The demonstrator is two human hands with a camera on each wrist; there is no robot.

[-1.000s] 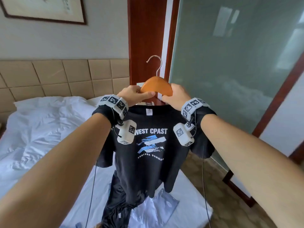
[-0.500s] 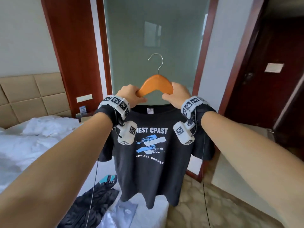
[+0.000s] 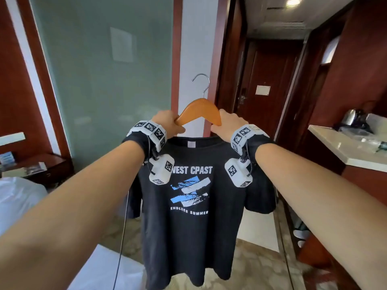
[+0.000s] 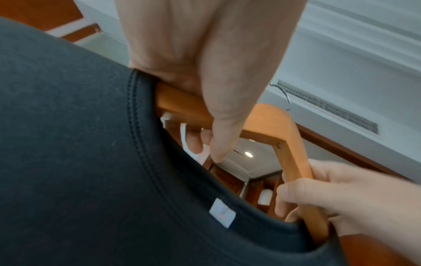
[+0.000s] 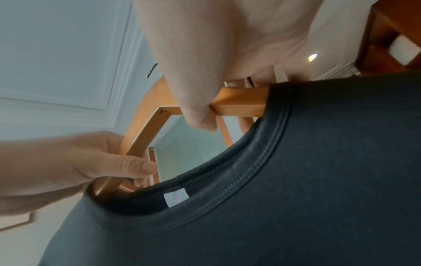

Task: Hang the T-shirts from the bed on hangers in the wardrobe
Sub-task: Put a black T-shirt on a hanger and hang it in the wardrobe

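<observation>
Black T-shirt (image 3: 188,206) hangs on wooden hanger (image 3: 199,110). Left hand (image 3: 167,124) and right hand (image 3: 227,126) grip its arms, fingers (image 4: 218,140) curled around the wood.

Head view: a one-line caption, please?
Both hands, left and right, hold a wooden hanger carrying a black T-shirt.

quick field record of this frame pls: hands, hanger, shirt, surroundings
left hand: grips the hanger's left shoulder
right hand: grips the hanger's right shoulder
hanger: wooden, metal hook up, held in the air, not on any rail
T-shirt: black, print facing the camera, on the hanger, hanging free
bed: white bedding, lower left
counter: on the right, with a kettle
wardrobe: not identifiable here
</observation>
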